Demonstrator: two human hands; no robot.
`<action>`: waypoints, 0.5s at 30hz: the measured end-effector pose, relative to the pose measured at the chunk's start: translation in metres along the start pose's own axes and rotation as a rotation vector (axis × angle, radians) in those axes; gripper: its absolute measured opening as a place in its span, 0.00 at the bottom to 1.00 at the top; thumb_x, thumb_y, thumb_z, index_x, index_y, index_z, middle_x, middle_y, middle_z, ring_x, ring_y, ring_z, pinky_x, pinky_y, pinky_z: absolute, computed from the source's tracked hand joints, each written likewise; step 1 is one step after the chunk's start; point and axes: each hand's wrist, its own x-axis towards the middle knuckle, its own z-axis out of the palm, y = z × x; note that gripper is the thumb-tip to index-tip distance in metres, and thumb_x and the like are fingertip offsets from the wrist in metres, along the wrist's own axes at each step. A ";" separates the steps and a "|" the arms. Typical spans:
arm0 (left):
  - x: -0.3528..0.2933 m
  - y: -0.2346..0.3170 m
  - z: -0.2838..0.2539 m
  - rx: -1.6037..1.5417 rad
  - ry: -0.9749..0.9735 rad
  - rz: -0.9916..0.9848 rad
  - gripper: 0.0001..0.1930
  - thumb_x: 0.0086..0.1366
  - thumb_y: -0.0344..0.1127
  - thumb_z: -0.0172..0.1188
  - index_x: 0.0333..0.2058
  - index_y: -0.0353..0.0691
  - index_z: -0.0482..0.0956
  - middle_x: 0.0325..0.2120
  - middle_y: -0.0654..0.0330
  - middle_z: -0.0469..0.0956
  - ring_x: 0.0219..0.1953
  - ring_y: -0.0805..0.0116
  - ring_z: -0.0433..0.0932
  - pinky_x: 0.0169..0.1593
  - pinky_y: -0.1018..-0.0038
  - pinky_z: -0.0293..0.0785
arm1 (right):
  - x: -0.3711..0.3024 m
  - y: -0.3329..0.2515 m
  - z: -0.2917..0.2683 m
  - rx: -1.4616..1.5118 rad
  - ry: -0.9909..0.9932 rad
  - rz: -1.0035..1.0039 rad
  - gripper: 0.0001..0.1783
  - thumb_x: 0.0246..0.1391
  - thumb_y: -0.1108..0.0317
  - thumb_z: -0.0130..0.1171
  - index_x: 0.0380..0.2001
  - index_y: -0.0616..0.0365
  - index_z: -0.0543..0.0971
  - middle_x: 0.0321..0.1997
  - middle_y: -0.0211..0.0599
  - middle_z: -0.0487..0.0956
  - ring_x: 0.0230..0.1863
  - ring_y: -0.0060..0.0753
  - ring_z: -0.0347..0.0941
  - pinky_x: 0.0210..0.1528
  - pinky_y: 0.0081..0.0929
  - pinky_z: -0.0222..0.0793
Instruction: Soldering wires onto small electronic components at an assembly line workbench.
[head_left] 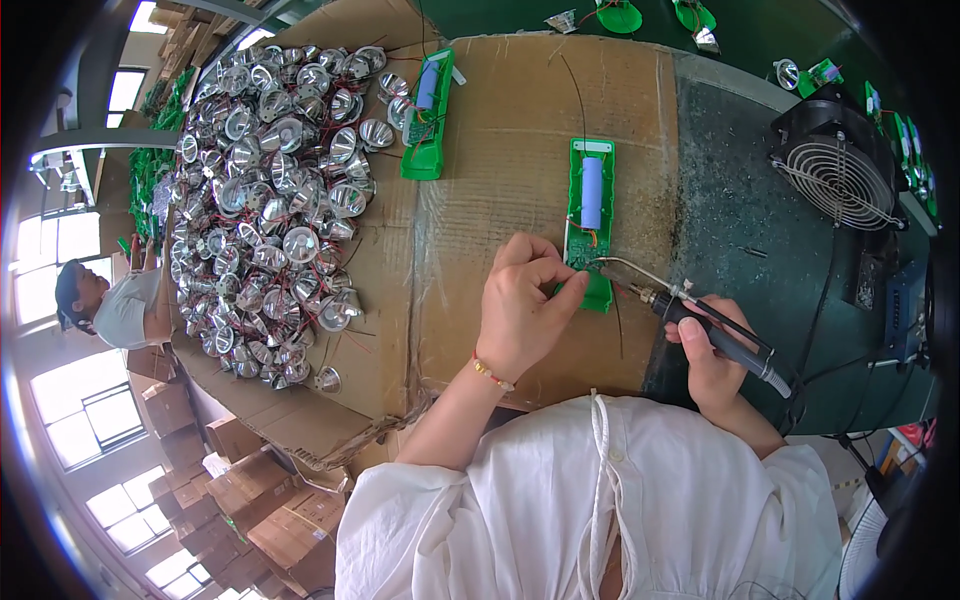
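In front of me lies a long green plastic housing (600,293) with a purple cylindrical battery (592,192) in its upper part. Below the battery sits a small green circuit board (581,246) with thin red wires. My left hand (522,305) is pinched closed at the board's left side; whatever its fingertips hold is too small to make out. A soldering iron (722,338) with a thin curved metal feed tube (632,268) is gripped in my right hand (712,368). Its tip points left at the lower end of the board.
A large heap of silver reflector cups (270,200) with wires fills the cardboard at left. Beside it lies another green housing (424,160) with a battery. A black fan (835,165) stands at right near a blue box (905,310). Another person (125,305) is at far left.
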 end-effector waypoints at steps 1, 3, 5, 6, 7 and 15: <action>0.000 0.000 0.000 -0.002 -0.004 -0.012 0.05 0.47 0.31 0.63 0.20 0.36 0.79 0.25 0.59 0.71 0.32 0.63 0.70 0.35 0.71 0.67 | 0.000 -0.002 0.001 0.001 -0.001 0.000 0.11 0.50 0.70 0.54 0.33 0.68 0.70 0.30 0.38 0.72 0.25 0.24 0.72 0.28 0.19 0.72; 0.000 0.002 -0.001 -0.004 -0.007 -0.018 0.05 0.47 0.31 0.63 0.20 0.36 0.79 0.25 0.59 0.71 0.32 0.63 0.70 0.35 0.71 0.67 | 0.002 -0.007 0.003 0.081 0.095 -0.019 0.09 0.49 0.73 0.55 0.32 0.68 0.71 0.24 0.41 0.75 0.23 0.24 0.72 0.27 0.19 0.69; 0.000 0.001 -0.002 -0.002 -0.003 -0.025 0.05 0.47 0.31 0.63 0.20 0.36 0.79 0.25 0.59 0.71 0.32 0.63 0.70 0.35 0.72 0.67 | 0.004 -0.005 -0.001 0.088 0.077 -0.030 0.09 0.50 0.72 0.55 0.33 0.68 0.71 0.24 0.40 0.75 0.24 0.24 0.72 0.27 0.19 0.69; -0.001 0.000 -0.003 0.001 0.003 -0.031 0.05 0.47 0.31 0.62 0.20 0.36 0.79 0.25 0.59 0.71 0.32 0.63 0.70 0.36 0.71 0.67 | 0.004 -0.004 -0.001 0.092 0.069 -0.040 0.09 0.50 0.72 0.54 0.33 0.67 0.71 0.25 0.40 0.75 0.24 0.24 0.72 0.28 0.19 0.69; 0.000 0.000 -0.001 0.000 0.003 -0.031 0.05 0.47 0.31 0.62 0.20 0.36 0.79 0.25 0.59 0.71 0.32 0.63 0.70 0.36 0.71 0.67 | 0.004 -0.004 -0.003 0.090 0.070 -0.050 0.09 0.50 0.72 0.54 0.33 0.67 0.70 0.26 0.40 0.75 0.25 0.23 0.72 0.28 0.19 0.70; 0.000 0.001 0.000 0.014 0.009 -0.022 0.05 0.47 0.32 0.62 0.19 0.36 0.79 0.25 0.59 0.71 0.32 0.63 0.70 0.36 0.71 0.67 | 0.003 -0.005 -0.006 0.127 0.130 -0.020 0.09 0.51 0.72 0.53 0.34 0.67 0.70 0.31 0.38 0.73 0.27 0.23 0.73 0.30 0.19 0.72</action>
